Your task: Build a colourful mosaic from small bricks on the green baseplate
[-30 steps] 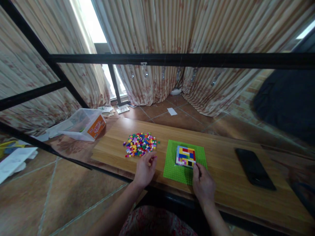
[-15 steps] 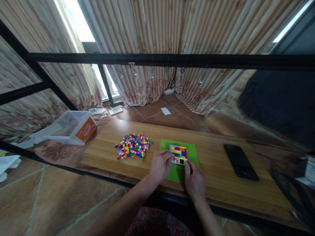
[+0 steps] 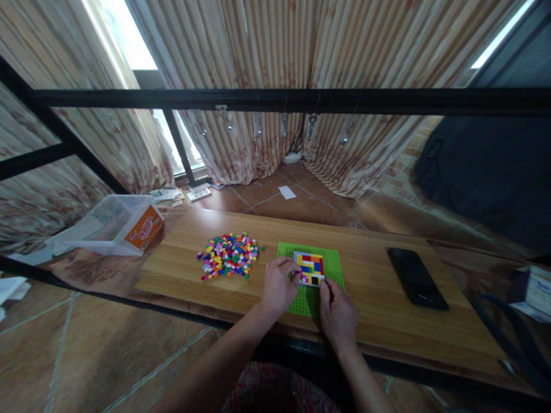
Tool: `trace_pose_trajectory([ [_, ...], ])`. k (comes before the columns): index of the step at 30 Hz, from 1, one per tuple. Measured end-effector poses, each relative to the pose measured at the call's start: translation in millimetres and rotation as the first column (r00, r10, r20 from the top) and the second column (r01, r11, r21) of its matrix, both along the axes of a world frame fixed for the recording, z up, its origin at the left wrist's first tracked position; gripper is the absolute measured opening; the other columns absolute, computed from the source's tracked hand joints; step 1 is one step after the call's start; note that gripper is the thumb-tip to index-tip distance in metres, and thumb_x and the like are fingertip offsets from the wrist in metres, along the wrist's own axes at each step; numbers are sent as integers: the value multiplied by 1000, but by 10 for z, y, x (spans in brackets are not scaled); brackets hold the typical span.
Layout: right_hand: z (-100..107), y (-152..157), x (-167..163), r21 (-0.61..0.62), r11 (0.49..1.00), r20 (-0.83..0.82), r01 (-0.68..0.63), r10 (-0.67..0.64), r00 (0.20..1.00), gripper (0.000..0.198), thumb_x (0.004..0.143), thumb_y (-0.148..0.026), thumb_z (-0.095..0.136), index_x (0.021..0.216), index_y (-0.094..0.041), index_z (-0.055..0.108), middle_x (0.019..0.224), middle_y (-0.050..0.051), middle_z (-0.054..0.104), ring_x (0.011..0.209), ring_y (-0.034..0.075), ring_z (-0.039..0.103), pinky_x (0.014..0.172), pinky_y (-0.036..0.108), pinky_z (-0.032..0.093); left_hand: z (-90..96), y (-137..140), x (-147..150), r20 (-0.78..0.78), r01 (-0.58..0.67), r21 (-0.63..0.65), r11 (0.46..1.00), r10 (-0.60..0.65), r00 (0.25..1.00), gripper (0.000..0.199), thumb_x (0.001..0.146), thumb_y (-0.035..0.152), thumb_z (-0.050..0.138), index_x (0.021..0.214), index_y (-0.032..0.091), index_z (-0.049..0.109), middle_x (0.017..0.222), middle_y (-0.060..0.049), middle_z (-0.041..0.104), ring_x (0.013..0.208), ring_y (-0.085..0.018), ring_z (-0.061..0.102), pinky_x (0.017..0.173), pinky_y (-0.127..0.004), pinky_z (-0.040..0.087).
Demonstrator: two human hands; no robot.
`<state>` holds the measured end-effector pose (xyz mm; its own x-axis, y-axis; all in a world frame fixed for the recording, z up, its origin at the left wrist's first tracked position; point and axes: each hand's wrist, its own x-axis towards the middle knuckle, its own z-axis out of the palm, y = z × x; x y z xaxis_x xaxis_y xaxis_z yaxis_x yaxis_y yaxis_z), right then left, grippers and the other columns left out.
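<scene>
Two bare hands meet over a small multicoloured brick block point(image 3: 309, 264) in the head view, close together but with a gap between them. It sits within the outline of a green studded baseplate point(image 3: 332, 263), toward the far side of that plate; whether it is pressed onto the studs or held just above them cannot be told from here. The left hand point(image 3: 279, 288) covers the block's near left part, thumb and fingers drawn together at its edge; whether a loose brick is pinched between them is too small to tell. The right hand point(image 3: 339, 311) has its fingertips at the near right corner, and whether they grip that corner or merely brace it is unclear. The step in hand appears to be fine fingertip work at the near left edge, with the right hand probably steadying the opposite corner. Such a move calls for light, exact pressure from the left fingers and a firm counter-hold from the right. Left of the baseplate, a heap of loose bricks point(image 3: 228, 256) lies spread on the wooden table point(image 3: 369, 258), one green brick point(image 3: 262, 248) just beside it. Farther left stands a clear tub with an orange label point(image 3: 144, 228); well to the right lies a black phone point(image 3: 417, 279).
</scene>
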<state>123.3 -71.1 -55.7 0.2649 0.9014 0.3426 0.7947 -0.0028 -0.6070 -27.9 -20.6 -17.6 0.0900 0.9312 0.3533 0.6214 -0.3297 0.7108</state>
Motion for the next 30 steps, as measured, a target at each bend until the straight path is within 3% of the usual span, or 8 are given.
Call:
trace_pose_trajectory([
  [10, 6, 0, 0, -2, 1000, -11, -5, 5, 1000, 58, 99, -53, 30, 107, -11, 69, 100, 17, 74, 87, 25, 68, 79, 36, 49, -11, -108, -95, -296, 138, 142, 980, -91, 951, 19, 93, 21, 51, 91, 23, 70, 104, -4, 70, 92, -20, 61, 86, -39, 41],
  [30, -51, -8, 30, -50, 999, 8, 15, -14, 1000, 74, 95, -66, 23, 110, -9, 69, 103, 20, 73, 88, 28, 68, 79, 38, 48, 0, -232, 0, -582, 151, 96, 984, -68, 811, 22, 93, 23, 48, 107, 20, 65, 121, -9, 65, 96, -24, 62, 85, -40, 47],
])
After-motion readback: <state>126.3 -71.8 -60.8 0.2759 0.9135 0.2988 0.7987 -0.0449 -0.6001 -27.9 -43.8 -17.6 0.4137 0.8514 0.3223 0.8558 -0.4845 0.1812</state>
